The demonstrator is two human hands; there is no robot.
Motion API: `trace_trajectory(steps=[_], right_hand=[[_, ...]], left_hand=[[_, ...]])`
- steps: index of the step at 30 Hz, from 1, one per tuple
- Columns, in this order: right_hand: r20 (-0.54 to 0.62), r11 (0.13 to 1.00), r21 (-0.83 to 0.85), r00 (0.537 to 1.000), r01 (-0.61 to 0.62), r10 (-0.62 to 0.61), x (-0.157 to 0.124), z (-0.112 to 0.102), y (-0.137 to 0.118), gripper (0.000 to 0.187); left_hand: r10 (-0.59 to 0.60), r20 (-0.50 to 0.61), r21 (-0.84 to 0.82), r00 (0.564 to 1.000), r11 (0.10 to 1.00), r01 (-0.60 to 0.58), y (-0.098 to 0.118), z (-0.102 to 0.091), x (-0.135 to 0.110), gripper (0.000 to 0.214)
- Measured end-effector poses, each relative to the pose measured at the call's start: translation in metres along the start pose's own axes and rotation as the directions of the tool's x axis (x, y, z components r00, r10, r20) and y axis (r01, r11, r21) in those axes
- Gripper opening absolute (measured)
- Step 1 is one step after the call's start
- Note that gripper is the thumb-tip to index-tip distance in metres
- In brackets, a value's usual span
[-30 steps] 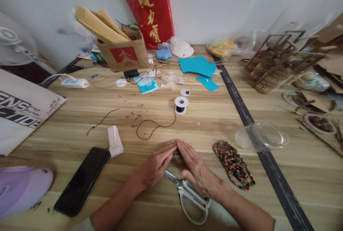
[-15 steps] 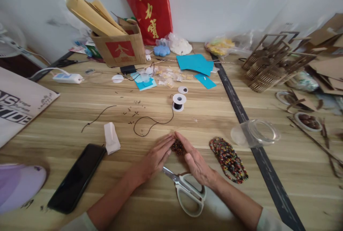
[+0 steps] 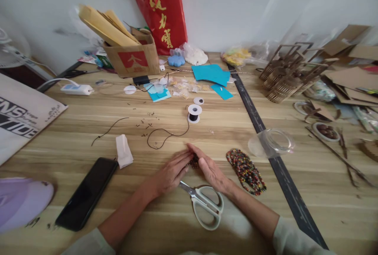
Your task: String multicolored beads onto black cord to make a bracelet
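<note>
We've got our left hand (image 3: pixel 169 173) and right hand (image 3: pixel 212 170) open, loosely cupped around some beads (image 3: pixel 194 161). Scissors (image 3: pixel 206 203) lie nearer us on the worktop (image 3: pixel 223 119).

light: dim, diffuse | glare: pale sheen by near edge of light-brown wood-grain table (image 3: pixel 227 117) | shadow: soft, left of sheen | blur: round white fan (image 3: pixel 13 48) beyond table's left edge | distortion: frame edges stretched
</note>
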State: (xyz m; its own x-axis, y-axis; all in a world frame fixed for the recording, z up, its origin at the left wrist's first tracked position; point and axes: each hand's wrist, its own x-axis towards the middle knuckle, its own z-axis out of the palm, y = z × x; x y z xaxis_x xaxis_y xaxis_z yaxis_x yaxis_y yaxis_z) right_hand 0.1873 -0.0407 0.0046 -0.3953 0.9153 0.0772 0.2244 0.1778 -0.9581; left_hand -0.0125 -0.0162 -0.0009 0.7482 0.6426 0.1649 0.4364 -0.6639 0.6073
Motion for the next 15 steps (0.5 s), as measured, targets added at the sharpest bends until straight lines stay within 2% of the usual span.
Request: trace_trajectory(steps=[9, 15], right_hand=[[-0.005, 0.999, 0.026, 1.000, 0.025, -0.025, 0.000, 0.003, 0.001, 0.060], [-0.059, 0.991, 0.133, 0.998, 0.014, -0.006, 0.001, 0.004, 0.009, 0.055]], left_hand=[[-0.050, -0.022, -0.174, 0.998, 0.984, 0.046, 0.000, -0.006, 0.000, 0.045], [-0.112, -0.054, -0.309, 0.992, 0.947, 0.090, -0.002, -0.007, 0.002, 0.041]])
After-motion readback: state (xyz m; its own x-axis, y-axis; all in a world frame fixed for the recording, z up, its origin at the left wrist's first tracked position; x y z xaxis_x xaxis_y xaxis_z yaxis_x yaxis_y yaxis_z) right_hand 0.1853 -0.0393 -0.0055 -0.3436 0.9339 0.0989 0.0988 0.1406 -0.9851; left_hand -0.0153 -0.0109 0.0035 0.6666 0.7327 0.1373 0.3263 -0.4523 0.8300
